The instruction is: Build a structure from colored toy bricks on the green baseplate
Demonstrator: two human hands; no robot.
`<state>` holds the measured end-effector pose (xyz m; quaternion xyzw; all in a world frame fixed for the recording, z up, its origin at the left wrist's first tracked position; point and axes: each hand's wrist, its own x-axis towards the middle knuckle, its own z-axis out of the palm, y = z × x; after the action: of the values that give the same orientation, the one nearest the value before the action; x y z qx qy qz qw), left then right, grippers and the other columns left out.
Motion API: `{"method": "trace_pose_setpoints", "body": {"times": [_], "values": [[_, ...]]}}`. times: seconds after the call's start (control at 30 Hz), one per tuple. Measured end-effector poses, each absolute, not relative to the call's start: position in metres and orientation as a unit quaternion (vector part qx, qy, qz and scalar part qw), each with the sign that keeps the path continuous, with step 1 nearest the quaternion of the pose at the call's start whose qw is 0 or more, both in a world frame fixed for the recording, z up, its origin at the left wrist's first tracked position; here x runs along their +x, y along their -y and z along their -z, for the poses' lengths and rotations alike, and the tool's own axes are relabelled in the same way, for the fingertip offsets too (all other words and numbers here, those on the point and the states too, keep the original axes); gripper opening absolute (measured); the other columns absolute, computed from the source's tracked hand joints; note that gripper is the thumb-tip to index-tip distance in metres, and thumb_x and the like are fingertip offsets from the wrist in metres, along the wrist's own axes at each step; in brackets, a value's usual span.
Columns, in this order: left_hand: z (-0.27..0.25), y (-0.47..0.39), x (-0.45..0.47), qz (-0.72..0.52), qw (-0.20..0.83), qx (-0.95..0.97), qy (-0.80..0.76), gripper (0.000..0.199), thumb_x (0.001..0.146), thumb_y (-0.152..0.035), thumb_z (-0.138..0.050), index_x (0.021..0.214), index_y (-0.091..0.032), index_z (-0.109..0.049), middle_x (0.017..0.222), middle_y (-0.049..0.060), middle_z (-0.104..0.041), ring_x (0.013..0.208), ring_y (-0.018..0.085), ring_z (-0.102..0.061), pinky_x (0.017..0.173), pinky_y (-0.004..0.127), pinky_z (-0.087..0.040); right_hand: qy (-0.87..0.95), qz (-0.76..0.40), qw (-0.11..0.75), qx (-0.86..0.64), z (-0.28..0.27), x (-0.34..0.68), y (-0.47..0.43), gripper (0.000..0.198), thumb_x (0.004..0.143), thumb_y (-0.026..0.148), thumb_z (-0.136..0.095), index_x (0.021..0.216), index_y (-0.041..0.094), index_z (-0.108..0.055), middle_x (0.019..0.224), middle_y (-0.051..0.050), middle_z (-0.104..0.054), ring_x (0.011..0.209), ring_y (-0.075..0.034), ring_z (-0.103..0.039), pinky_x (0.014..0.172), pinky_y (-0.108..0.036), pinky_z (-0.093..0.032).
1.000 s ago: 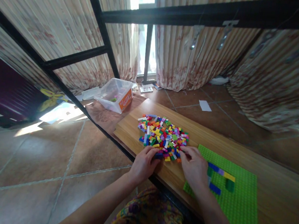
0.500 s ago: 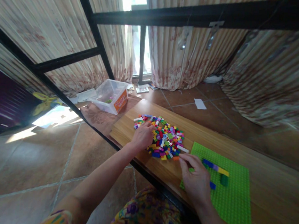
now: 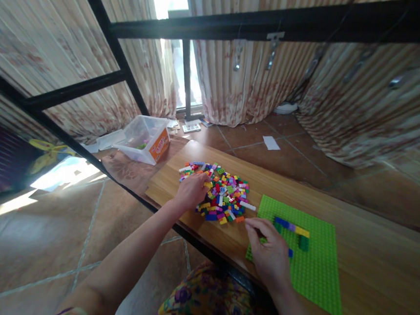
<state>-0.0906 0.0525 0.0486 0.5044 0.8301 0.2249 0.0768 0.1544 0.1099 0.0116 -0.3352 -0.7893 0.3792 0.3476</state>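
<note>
A pile of small coloured toy bricks (image 3: 225, 193) lies spread on the wooden tabletop. My left hand (image 3: 192, 190) is at the pile's left side, fingers curled down among the bricks; its fingertips are partly hidden. Over the left edge of the green baseplate (image 3: 317, 275) is my right hand (image 3: 270, 248), thumb and forefinger pinched close to an orange brick (image 3: 240, 219) at the pile's edge. What the pinch holds, if anything, is too small to make out. A row of blue, purple and yellow bricks (image 3: 292, 227) sits on the baseplate, with a dark green brick (image 3: 303, 242) beside the yellow end.
A clear plastic bin (image 3: 141, 139) with an orange label stands on the floor beyond the table's left end. Black metal bars (image 3: 221, 26) cross in front of the curtains. Papers (image 3: 271, 143) lie on the tiled floor.
The whole view has shifted, so the table and bricks appear farther left. Both hands stay in nearly the same places relative to the pile and baseplate.
</note>
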Motion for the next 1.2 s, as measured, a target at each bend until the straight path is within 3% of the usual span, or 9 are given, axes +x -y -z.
{"method": "trace_pose_setpoints", "body": {"times": [0.1, 0.2, 0.33, 0.5, 0.6, 0.77, 0.87, 1.03, 1.2], "values": [[-0.056, -0.049, -0.082, -0.379, 0.209, 0.443, -0.785, 0.010, 0.077, -0.018, -0.060, 0.086, -0.016, -0.064, 0.074, 0.000, -0.064, 0.068, 0.015, -0.058, 0.066, 0.026, -0.046, 0.785, -0.387, 0.349, -0.336, -0.016, 0.153, -0.108, 0.018, 0.091, 0.029, -0.054, 0.094, 0.022, -0.071, 0.097, -0.005, -0.071, 0.089, -0.017, -0.066, 0.079, -0.030, -0.051], [-0.062, -0.043, -0.060, -0.497, 0.384, 0.375, -0.681, 0.018, 0.074, -0.028, -0.068, 0.084, -0.014, -0.064, 0.069, -0.001, -0.063, 0.061, 0.011, -0.055, 0.059, 0.022, -0.042, 0.785, -0.392, 0.350, -0.329, -0.025, 0.148, -0.104, 0.020, 0.091, 0.028, -0.055, 0.104, 0.021, -0.069, 0.100, -0.006, -0.070, 0.087, -0.016, -0.065, 0.077, -0.029, -0.052], [-0.068, -0.032, -0.025, -0.478, 0.504, 0.389, -0.604, 0.027, 0.071, -0.033, -0.074, 0.086, -0.012, -0.068, 0.070, 0.000, -0.064, 0.060, 0.009, -0.054, 0.058, 0.020, -0.040, 0.817, -0.396, 0.320, -0.272, -0.042, 0.146, -0.101, 0.030, 0.092, 0.025, -0.053, 0.121, 0.023, -0.063, 0.111, -0.007, -0.067, 0.097, -0.017, -0.064, 0.084, -0.030, -0.052], [-0.068, -0.027, -0.002, -0.428, 0.548, 0.399, -0.597, 0.025, 0.076, -0.036, -0.070, 0.086, -0.013, -0.066, 0.065, 0.000, -0.063, 0.057, 0.010, -0.054, 0.057, 0.021, -0.042, 0.834, -0.412, 0.267, -0.253, -0.050, 0.170, -0.097, 0.019, 0.092, 0.026, -0.055, 0.106, 0.024, -0.068, 0.103, -0.005, -0.068, 0.094, -0.016, -0.065, 0.083, -0.029, -0.052], [-0.064, -0.035, -0.003, -0.389, 0.480, 0.472, -0.629, 0.018, 0.081, -0.033, -0.064, 0.084, -0.015, -0.066, 0.067, 0.001, -0.065, 0.061, 0.013, -0.058, 0.058, 0.022, -0.043, 0.833, -0.403, 0.257, -0.280, -0.042, 0.198, -0.093, 0.016, 0.092, 0.026, -0.055, 0.103, 0.024, -0.067, 0.099, -0.003, -0.069, 0.090, -0.015, -0.065, 0.079, -0.027, -0.053], [-0.064, -0.060, -0.029, -0.235, 0.131, 0.553, -0.789, 0.021, 0.088, -0.025, -0.051, 0.093, -0.019, -0.070, 0.087, 0.005, -0.072, 0.078, 0.020, -0.065, 0.074, 0.030, -0.047, 0.795, -0.316, 0.300, -0.423, -0.017, 0.259, -0.105, 0.020, 0.092, 0.035, -0.055, 0.101, 0.023, -0.068, 0.102, -0.006, -0.070, 0.092, -0.019, -0.067, 0.081, -0.032, -0.054], [-0.063, -0.073, -0.045, -0.149, 0.015, 0.572, -0.806, 0.027, 0.090, -0.027, -0.048, 0.102, -0.019, -0.071, 0.101, 0.009, -0.073, 0.091, 0.025, -0.065, 0.083, 0.035, -0.048, 0.784, -0.256, 0.311, -0.472, -0.005, 0.283, -0.124, 0.023, 0.092, 0.039, -0.055, 0.100, 0.023, -0.069, 0.102, -0.007, -0.069, 0.092, -0.020, -0.066, 0.084, -0.037, -0.053], [-0.057, -0.083, -0.058, -0.057, -0.050, 0.606, -0.792, 0.031, 0.086, -0.020, -0.044, 0.100, -0.015, -0.072, 0.104, 0.012, -0.071, 0.098, 0.029, -0.062, 0.093, 0.042, -0.046, 0.806, -0.214, 0.311, -0.456, 0.006, 0.284, -0.144, 0.026, 0.090, 0.043, -0.055, 0.096, 0.024, -0.073, 0.106, -0.008, -0.067, 0.103, -0.025, -0.060, 0.090, -0.045, -0.050], [-0.054, -0.083, -0.053, -0.078, -0.075, 0.605, -0.789, 0.032, 0.082, -0.015, -0.047, 0.102, -0.014, -0.072, 0.110, 0.012, -0.069, 0.101, 0.030, -0.060, 0.095, 0.045, -0.046, 0.805, -0.224, 0.311, -0.453, 0.013, 0.277, -0.145, 0.024, 0.089, 0.042, -0.057, 0.096, 0.026, -0.074, 0.108, -0.008, -0.065, 0.104, -0.026, -0.057, 0.092, -0.048, -0.047]]}}
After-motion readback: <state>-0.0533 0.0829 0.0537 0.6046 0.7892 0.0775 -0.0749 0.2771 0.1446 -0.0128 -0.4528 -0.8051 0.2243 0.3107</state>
